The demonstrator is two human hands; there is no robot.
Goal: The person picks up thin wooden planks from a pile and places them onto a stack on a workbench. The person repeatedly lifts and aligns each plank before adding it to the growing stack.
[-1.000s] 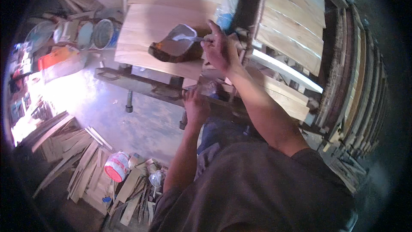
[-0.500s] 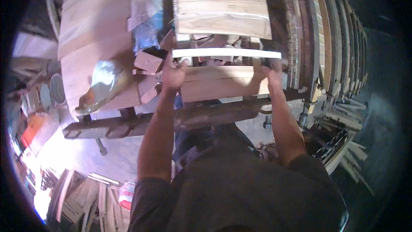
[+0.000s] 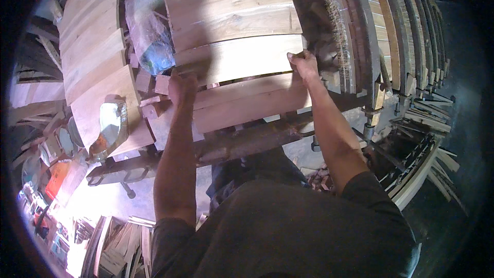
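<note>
A pale wooden board lies flat at the near edge of a row of similar boards. My left hand is closed on its left end, with the fingertips partly in shadow. At the other end my right hand grips the board, thumb on top and the other fingers curled at the edge, partly hidden. Closer to me, reddish boards lie across the dark metal beam. A narrow gap with wood offcuts shows between them and the pale board.
On the left, another board row bears a clear plastic container. A plastic-wrapped bundle sits between the rows. Upright clamped panels stand at right. Wood scraps lie at lower left, and an orange object sits at far left.
The pale board, earlier held on edge above the gap, now lies flat against the row. Both hands moved with it, and the view has shifted and turned.
</note>
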